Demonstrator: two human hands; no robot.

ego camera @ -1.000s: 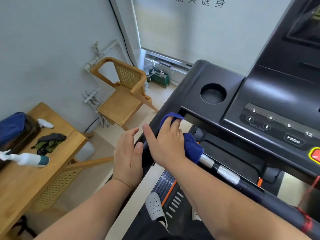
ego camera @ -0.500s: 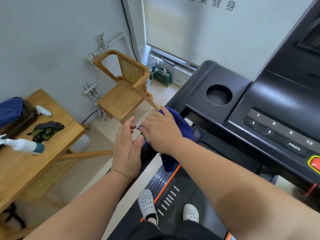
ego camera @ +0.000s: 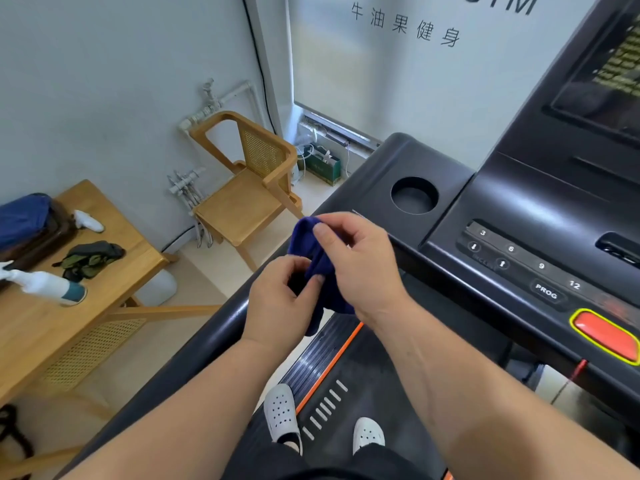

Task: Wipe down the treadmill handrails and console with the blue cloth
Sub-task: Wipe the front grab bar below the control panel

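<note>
The blue cloth (ego camera: 320, 271) is bunched up in the air between both hands, just above the treadmill's left handrail (ego camera: 221, 323). My right hand (ego camera: 360, 265) pinches its upper part with thumb and fingers. My left hand (ego camera: 280, 299) grips its lower part from the left, and a fold hangs down below the hands. The black console (ego camera: 519, 209) with a round cup holder (ego camera: 414, 195), number buttons and a red stop button (ego camera: 606, 336) lies to the right of the hands. Neither hand touches the treadmill.
A wooden table (ego camera: 41, 327) at left carries a white spray bottle (ego camera: 52, 287), a green-black cloth (ego camera: 90, 259) and a blue bag (ego camera: 24, 220). A wooden chair (ego camera: 246, 188) stands by the wall. White shoes (ego camera: 282, 414) stand on the belt below.
My right hand lifted the cloth off the handrail and console edge. My left hand came off the rail and took hold of the cloth too. The view tilted up slightly.
</note>
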